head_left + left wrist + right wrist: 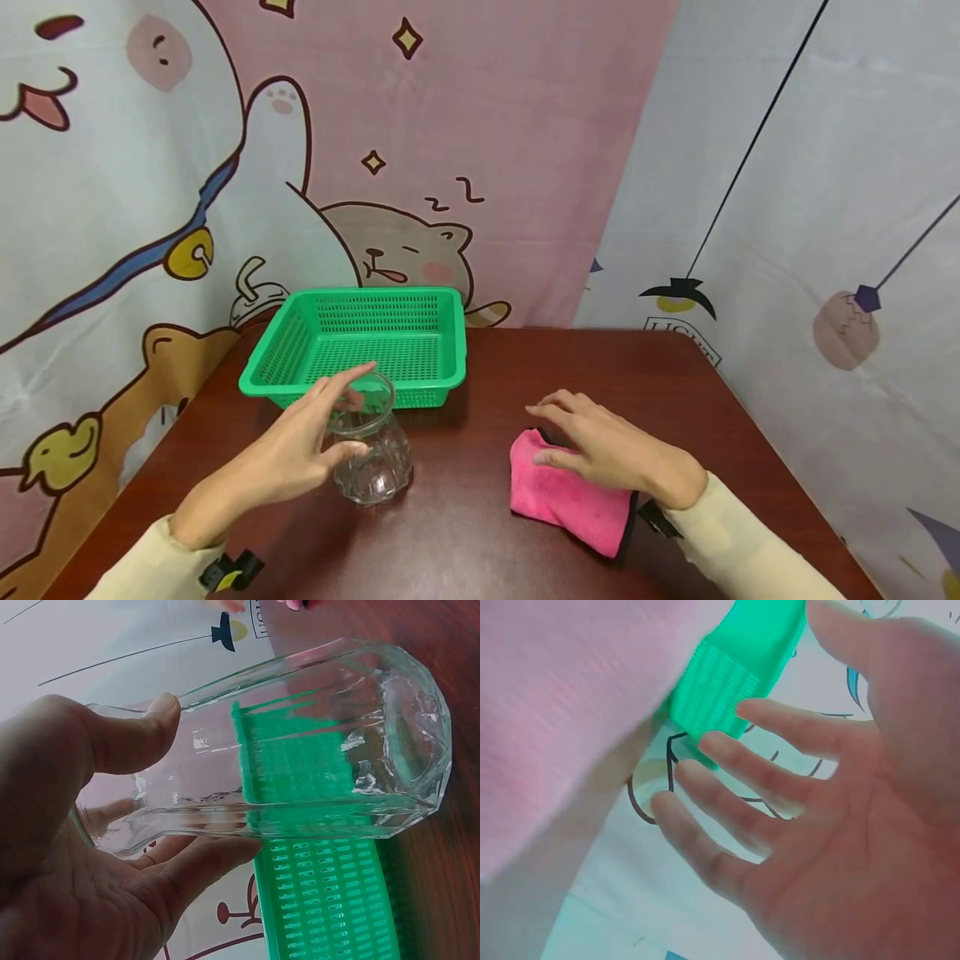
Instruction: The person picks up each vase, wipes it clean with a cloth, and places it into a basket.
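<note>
A clear glass jar with a flared rim and faceted body stands upright on the table. My left hand is around its upper part, thumb on the near side and some fingers seen through the glass. In the left wrist view the thumb overlaps the jar's edge; whether it presses on the glass is unclear. A pink cloth with dark edging lies on the table to the right. Over its far part is my right hand, fingers spread and loosely bent, holding nothing.
Behind the jar sits a green perforated plastic basket, near the table's far edge. The dark reddish-brown tabletop meets a cartoon-printed fabric backdrop at the back and sides.
</note>
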A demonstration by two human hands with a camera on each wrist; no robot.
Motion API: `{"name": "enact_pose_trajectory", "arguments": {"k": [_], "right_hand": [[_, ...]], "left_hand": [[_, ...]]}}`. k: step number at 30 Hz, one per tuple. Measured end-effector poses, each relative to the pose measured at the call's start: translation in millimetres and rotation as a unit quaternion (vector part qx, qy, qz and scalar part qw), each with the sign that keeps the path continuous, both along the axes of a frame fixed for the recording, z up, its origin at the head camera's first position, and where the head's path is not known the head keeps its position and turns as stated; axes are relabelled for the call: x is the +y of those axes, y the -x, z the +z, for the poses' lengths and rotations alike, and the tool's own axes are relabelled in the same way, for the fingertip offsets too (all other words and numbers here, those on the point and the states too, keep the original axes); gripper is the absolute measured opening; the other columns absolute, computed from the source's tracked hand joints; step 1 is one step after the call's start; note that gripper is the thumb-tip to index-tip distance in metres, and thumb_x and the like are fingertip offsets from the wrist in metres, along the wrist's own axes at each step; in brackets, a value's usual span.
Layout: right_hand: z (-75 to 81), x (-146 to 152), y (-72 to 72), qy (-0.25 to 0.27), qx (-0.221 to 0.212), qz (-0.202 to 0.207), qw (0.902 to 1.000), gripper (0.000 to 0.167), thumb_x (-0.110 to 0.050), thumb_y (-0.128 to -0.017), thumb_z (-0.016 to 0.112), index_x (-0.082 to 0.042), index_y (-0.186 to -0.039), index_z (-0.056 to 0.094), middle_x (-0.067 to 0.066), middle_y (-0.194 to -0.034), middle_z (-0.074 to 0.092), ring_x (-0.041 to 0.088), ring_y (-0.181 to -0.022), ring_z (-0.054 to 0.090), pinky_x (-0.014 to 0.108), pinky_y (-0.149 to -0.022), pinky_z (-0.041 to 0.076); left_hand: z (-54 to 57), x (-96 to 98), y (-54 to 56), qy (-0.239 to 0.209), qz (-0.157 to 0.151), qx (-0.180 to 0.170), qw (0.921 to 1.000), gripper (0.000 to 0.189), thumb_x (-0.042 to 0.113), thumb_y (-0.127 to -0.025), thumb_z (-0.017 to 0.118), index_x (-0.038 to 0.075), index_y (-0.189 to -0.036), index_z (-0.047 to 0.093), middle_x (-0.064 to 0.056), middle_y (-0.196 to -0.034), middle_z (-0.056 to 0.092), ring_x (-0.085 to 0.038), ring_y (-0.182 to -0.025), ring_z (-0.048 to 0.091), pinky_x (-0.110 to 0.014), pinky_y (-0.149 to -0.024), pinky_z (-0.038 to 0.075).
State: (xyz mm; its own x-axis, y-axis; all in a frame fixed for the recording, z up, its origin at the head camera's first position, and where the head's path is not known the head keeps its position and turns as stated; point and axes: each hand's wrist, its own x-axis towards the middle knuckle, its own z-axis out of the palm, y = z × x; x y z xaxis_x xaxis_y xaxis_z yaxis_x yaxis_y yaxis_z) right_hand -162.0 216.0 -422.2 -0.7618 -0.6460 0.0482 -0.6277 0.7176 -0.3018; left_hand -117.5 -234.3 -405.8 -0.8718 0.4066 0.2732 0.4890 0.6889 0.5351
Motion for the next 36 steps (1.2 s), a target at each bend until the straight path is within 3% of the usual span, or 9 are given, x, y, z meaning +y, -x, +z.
{"name": "enact_pose_trajectory", "arguments": {"k": [6,15,25,36], "right_hand": [[13.6,-10,20.6,0.028,0.045,-0.003,0.9986,0.069,-0.051,-0.112,0.078,-0.019,-0.17,0.06,0.004,-0.167,0.06,0.031,-0.151,0.063,0.063,-0.122,0.058],[29.6,-42,53.8,0.065,0.091,-0.003,0.9937,0.074,-0.05,-0.111,0.08,-0.015,-0.172,0.058,0.012,-0.171,0.057,0.036,-0.156,0.059,0.06,-0.127,0.056],[22.8,-94,86.4,0.085,0.117,-0.014,0.9895,0.082,-0.06,-0.113,0.072,-0.013,-0.177,0.05,0.015,-0.18,0.049,0.043,-0.162,0.054,0.066,-0.13,0.052],[1.4,-137,111.7,0.062,0.074,-0.04,0.9946,0.093,-0.074,-0.115,0.052,-0.015,-0.185,0.035,0.013,-0.193,0.03,0.042,-0.178,0.034,0.068,-0.141,0.037]], "left_hand": [[1.3,-0.6,-1.2,-0.004,-0.001,0.0,1.0,0.106,0.013,-0.098,0.096,0.028,-0.182,0.034,-0.011,-0.14,0.07,-0.032,-0.13,0.074,-0.032,-0.078,0.061],[2.1,0.3,-2.8,-0.008,0.0,-0.001,1.0,0.106,0.011,-0.097,0.096,0.026,-0.182,0.035,-0.012,-0.139,0.07,-0.034,-0.134,0.075,-0.03,-0.081,0.064],[2.2,-0.3,-2.9,-0.018,-0.005,-0.008,0.9998,0.106,0.011,-0.097,0.096,0.028,-0.182,0.034,-0.013,-0.139,0.069,-0.036,-0.136,0.075,-0.03,-0.083,0.066],[1.5,1.2,-4.3,-0.03,-0.001,-0.018,0.9994,0.107,0.007,-0.097,0.095,0.028,-0.182,0.034,-0.014,-0.142,0.069,-0.037,-0.137,0.075,-0.033,-0.085,0.067]]}}
